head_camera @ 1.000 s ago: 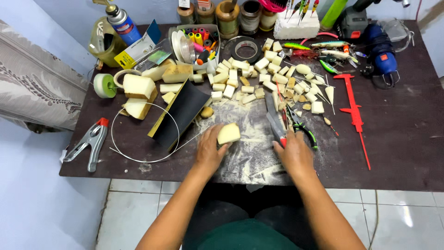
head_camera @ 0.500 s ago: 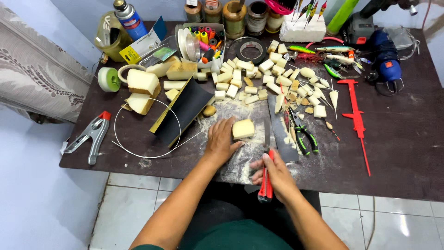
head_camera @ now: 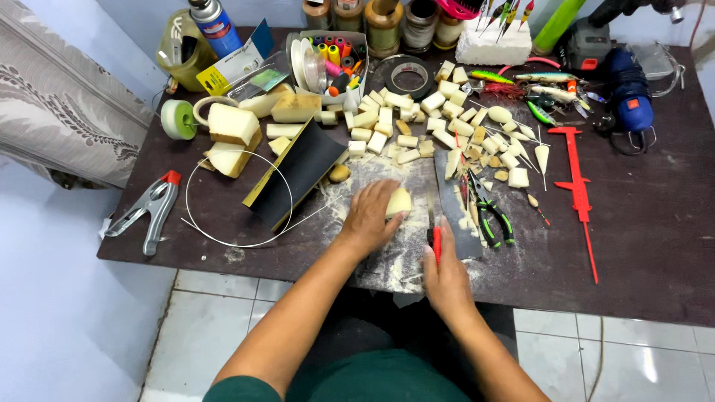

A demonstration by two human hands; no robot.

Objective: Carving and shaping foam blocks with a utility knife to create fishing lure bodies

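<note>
My left hand (head_camera: 370, 216) pins the pale foam block (head_camera: 398, 201) mid-table while my right hand (head_camera: 445, 262) grips the red-handled knife (head_camera: 435, 240) just right of it, so a slipping blade could nick my fingertips.

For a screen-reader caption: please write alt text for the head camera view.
A left hand presses a pale foam block onto a dusty dark table; the right hand grips a red-handled knife beside it.

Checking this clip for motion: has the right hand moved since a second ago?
Yes. The right hand has drawn back from beside the green-handled pliers toward the table's near edge, gripping a red-handled tool.
</note>
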